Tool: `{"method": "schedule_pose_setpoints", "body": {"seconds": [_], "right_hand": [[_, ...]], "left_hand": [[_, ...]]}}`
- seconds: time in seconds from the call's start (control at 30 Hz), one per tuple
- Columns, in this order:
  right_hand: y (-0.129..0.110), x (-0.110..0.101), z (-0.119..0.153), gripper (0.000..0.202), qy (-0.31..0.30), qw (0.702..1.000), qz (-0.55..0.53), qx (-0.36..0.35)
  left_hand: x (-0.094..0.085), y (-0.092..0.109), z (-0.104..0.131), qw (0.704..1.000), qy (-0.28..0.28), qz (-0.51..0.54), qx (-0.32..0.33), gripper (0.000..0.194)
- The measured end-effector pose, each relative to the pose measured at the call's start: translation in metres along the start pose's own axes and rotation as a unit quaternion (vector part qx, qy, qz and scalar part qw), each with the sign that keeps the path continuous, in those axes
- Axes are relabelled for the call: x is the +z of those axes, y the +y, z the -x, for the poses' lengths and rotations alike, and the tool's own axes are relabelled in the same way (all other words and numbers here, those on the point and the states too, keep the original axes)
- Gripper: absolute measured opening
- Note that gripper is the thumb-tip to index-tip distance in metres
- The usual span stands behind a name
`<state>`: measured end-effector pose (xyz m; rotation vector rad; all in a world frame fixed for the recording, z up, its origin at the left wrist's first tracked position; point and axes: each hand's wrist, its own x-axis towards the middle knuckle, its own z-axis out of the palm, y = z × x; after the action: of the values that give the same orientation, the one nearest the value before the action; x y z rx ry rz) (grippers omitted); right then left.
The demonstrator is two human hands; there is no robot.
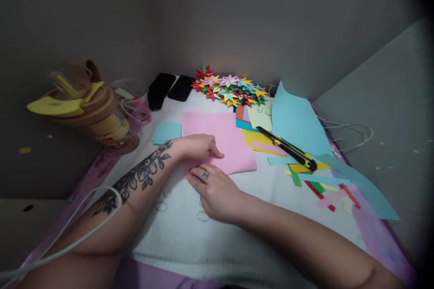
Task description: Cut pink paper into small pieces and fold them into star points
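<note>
A pink sheet of paper (pixel 220 137) lies flat in the middle of the white mat (pixel 179 230). My left hand (pixel 198 146) rests on the sheet's near left part, fingers pressed down on it. My right hand (pixel 213 189) touches the sheet's near edge with its fingertips, just below the left hand. Whether either hand pinches the paper is hidden.
A black-and-yellow utility knife (pixel 288 148) lies right of the sheet on coloured papers. A large light-blue sheet (pixel 298 122), paper strips (pixel 318 185), a pile of folded paper stars (pixel 230 88), two dark phones (pixel 169 88), a small blue pad (pixel 167 132) and a yellow-brown bottle (pixel 98 110) surround it.
</note>
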<state>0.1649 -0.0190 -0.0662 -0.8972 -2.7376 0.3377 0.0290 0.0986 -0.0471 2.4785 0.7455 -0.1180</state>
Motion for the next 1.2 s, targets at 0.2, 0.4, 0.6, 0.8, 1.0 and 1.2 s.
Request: {"method": "schedule_pose_setpoints", "body": {"seconds": [0.2, 0.4, 0.6, 0.8, 1.0, 1.2], "right_hand": [[-0.006, 0.005, -0.003, 0.048, 0.004, 1.000, 0.017, 0.020], [0.003, -0.008, 0.041, 0.051, -0.024, 0.990, 0.043, 0.130], [0.031, -0.032, 0.101, 0.043, -0.018, 0.934, 0.145, 0.327], [0.040, -0.057, 0.107, 0.035, -0.008, 0.911, 0.179, 0.372], [0.022, -0.042, 0.072, 0.063, -0.082, 0.978, 0.040, 0.187], [0.023, -0.025, 0.060, 0.082, -0.136, 0.978, -0.025, 0.155]], "left_hand": [[-0.005, 0.002, 0.002, 0.999, -0.009, -0.031, 0.023, 0.048], [-0.009, 0.003, 0.005, 0.999, -0.014, -0.024, 0.026, 0.048], [-0.011, 0.004, 0.006, 0.999, -0.018, -0.028, 0.026, 0.048], [-0.007, 0.020, 0.010, 0.996, 0.011, -0.090, -0.010, 0.043], [0.019, 0.047, 0.019, 0.982, 0.103, -0.143, -0.064, 0.036], [0.046, 0.046, 0.036, 0.973, 0.156, -0.083, -0.148, 0.045]]}}
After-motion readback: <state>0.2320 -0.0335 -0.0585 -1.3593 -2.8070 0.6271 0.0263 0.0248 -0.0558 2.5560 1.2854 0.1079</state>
